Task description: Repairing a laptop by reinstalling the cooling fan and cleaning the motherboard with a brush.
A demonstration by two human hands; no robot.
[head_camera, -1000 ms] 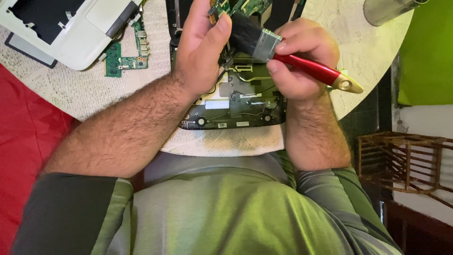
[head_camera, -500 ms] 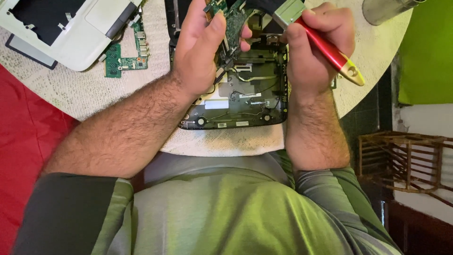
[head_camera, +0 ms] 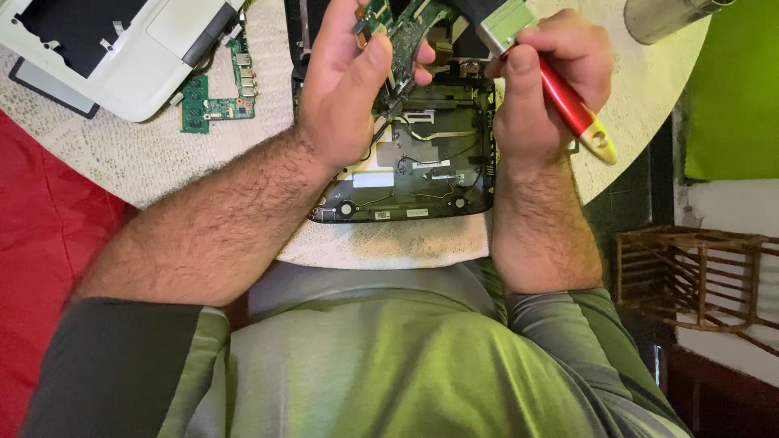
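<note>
Left hand (head_camera: 345, 89) grips green circuit board (head_camera: 398, 32); right hand (head_camera: 544, 89) grips red-handled brush (head_camera: 568, 105).

White laptop cover (head_camera: 105, 49), small green circuit board (head_camera: 215, 101), grey metal cylinder (head_camera: 669, 16), wooden rack (head_camera: 698, 276), red cloth (head_camera: 40, 251).

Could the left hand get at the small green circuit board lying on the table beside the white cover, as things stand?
Probably yes, once freed: the small green board lies uncovered, but the left hand grips the large circuit board.
</note>
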